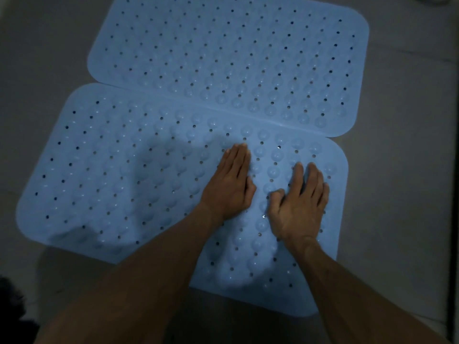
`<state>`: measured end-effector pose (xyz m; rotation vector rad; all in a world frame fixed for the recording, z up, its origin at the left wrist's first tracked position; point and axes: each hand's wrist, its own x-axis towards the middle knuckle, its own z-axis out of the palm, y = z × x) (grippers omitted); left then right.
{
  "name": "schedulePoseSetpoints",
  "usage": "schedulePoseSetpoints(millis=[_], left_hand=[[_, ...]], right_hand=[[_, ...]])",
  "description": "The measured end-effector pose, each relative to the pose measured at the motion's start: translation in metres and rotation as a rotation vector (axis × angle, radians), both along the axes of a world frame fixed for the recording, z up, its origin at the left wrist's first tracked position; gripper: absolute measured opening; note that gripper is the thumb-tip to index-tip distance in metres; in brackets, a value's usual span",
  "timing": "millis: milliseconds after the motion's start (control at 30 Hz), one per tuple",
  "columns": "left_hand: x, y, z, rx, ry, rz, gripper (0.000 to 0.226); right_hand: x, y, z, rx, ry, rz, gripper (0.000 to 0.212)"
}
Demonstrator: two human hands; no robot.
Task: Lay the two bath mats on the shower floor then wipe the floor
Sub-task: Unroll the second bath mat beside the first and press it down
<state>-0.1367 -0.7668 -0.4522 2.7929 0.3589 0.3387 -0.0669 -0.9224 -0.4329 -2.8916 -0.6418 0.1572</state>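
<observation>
Two light blue bath mats with rows of holes and round bumps lie on the grey shower floor (44, 58). The far mat (228, 58) lies flat. The near mat (119, 175) overlaps its lower edge slightly and bulges a little at its near left. My left hand (229, 184) rests palm down on the near mat, fingers together and straight. My right hand (300, 204) lies flat on the same mat just to the right, fingers slightly spread. Neither hand holds anything.
Bare grey floor surrounds the mats on the left, right and near side. A dark vertical edge (453, 244) runs down the far right. Something dark (11, 301) sits at the lower left corner. No cloth is in view.
</observation>
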Motion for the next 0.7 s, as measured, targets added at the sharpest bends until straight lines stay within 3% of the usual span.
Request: schedulePoseSetpoints(millis=[200,500,600,700], left_hand=[[-0.003,0.001,-0.003,-0.019,0.005,-0.002,0.060],[-0.010,0.013,0.014,-0.227,0.100,-0.045,0.062],[-0.035,0.023,0.016,-0.111,0.097,-0.151,0.058],[-0.085,0.041,0.014,0.027,0.042,-0.065,0.056]], right_hand=[[-0.003,0.002,0.002,-0.020,0.035,0.001,0.070],[0.007,0.011,0.030,-0.255,0.327,-0.021,0.070],[0.005,0.013,0.035,-0.308,0.282,0.004,0.070],[-0.031,0.021,0.031,-0.172,0.124,0.047,0.066]])
